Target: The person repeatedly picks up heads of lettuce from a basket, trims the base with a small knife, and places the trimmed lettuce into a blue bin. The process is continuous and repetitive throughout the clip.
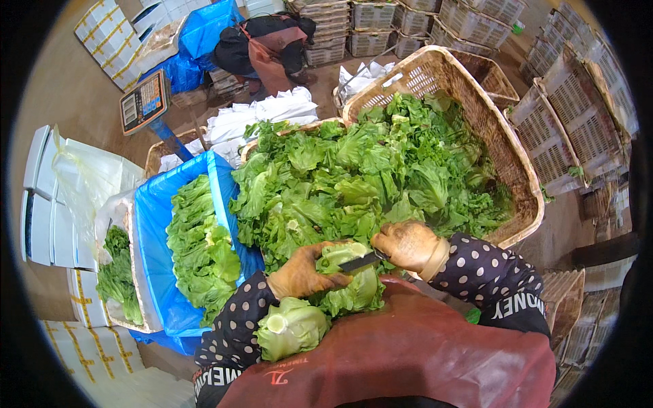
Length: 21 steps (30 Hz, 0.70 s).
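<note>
In a tan glove, my left hand (308, 272) grips a head of lettuce (343, 256) near its stem end. My right hand (408, 245), gloved too, is closed around the handle of a knife (359, 261) whose dark blade lies against that lettuce. A trimmed lettuce head (293, 326) with a pale cut stem rests between my left forearm and the red apron (398, 352). Loose green lettuce (347, 173) is heaped just beyond both hands, in and over large plastic crates. More lettuce (201, 239) lies in rows in a box lined with blue plastic (158, 245) at the left.
A brown-stained crate (525, 204) rises at the right. A scale display (144, 102) stands behind the blue-lined box. White bundles (265, 115) sit past the heap. Another person (265, 46) bends over at the back, near stacked crates (372, 25). Foam boxes (46, 204) line the left.
</note>
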Available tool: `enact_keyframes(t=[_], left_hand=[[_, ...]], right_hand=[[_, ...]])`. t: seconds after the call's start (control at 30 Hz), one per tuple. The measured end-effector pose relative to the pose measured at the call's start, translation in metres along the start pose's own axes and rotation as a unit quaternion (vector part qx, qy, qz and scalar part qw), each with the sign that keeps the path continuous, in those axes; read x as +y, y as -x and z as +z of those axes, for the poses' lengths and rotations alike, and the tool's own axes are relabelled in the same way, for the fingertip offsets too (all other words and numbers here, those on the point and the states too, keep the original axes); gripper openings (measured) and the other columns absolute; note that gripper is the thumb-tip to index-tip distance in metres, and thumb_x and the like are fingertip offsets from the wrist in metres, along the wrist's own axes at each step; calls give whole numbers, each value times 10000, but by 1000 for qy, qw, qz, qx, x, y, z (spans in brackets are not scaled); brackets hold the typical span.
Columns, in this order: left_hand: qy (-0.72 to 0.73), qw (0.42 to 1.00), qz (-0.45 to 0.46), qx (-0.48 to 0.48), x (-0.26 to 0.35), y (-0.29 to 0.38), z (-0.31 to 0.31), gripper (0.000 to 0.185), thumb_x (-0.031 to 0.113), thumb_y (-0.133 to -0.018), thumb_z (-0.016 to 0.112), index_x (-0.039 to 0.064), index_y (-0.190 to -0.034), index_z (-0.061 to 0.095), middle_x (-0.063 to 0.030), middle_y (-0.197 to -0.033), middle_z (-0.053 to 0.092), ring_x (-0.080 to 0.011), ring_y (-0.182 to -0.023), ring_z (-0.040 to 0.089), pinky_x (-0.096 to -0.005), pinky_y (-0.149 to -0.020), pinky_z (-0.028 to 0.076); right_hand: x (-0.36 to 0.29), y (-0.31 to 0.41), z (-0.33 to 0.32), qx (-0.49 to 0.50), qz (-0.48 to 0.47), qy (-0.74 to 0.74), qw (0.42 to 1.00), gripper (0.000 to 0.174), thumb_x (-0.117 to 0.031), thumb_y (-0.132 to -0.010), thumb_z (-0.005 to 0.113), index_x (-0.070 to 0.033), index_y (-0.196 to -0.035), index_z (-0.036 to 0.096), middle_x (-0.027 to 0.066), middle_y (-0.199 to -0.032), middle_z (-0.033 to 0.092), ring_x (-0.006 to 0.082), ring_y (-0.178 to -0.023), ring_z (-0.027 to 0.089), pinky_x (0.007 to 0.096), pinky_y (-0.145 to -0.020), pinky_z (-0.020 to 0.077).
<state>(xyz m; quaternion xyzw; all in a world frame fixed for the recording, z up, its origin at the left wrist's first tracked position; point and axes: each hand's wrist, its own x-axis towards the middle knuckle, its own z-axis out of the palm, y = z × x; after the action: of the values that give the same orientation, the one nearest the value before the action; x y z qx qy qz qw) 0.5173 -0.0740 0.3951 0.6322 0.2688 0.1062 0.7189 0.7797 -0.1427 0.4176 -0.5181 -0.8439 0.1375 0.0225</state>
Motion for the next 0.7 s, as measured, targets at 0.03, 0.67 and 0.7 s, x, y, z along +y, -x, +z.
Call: enact_keyframes(t=[0.03, 0.67, 0.7], left_hand=[[-29, 999, 23, -9, -2, -1, -1, 633, 154, -803, 866, 9, -1353, 589, -47, -1238, 673, -107, -1079, 609, -307, -1001, 487], [-381, 773, 271, 428, 19, -8, -2, 527, 358, -864, 796, 61, -1265, 629, -159, -1234, 659, -349, -1123, 628, -463, -1001, 465], [-404, 774, 309, 377, 27, -5, -1, 534, 321, -861, 799, 69, -1298, 624, -148, -1261, 660, -369, -1133, 627, -489, -1005, 460]], right_hand=[[3, -1, -1, -8, -19, -4, 1000, 200, -136, -823, 624, -104, -1018, 651, 123, -882, 657, 334, -813, 686, 453, -685, 549], [46, -14, 102, -73, 112, -759, 637, 655, -302, -865, 825, -68, -1377, 490, 20, -1188, 594, 103, -1030, 541, 266, -862, 436], [43, -22, 109, -54, 91, -778, 620, 595, -254, -873, 817, -82, -1352, 509, 10, -1109, 610, 69, -895, 554, 233, -714, 442]])
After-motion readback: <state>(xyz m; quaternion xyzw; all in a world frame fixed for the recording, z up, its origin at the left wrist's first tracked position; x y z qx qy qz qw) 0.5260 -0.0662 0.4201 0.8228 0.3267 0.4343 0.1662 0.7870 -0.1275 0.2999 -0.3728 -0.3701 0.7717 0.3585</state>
